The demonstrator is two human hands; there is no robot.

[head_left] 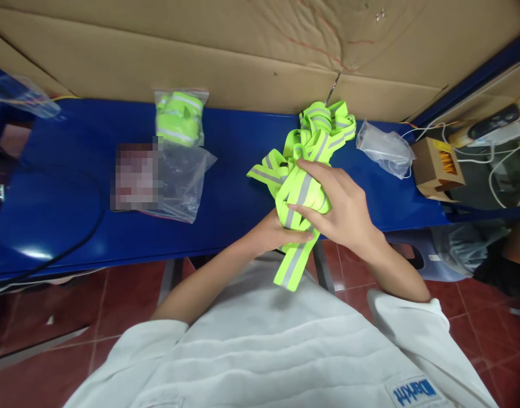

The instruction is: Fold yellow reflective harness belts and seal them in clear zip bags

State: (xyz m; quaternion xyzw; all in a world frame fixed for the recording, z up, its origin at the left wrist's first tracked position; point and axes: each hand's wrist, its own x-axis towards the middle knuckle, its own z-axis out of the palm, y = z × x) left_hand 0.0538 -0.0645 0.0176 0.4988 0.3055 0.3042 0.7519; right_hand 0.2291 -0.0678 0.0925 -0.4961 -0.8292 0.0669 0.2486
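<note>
Grasping a neon-yellow, grey-striped fabric strap bundle (304, 192) between the fingers of left hand (271, 234) and right hand (345, 207), seemingly only partly gathered, with 1 loose tail (294, 267) below, matching tangled straps (321, 139) beyond the fingertips, and 1 clear plastic bag (203, 101), already holding neon-yellow fabric (178, 119), well left.
</note>
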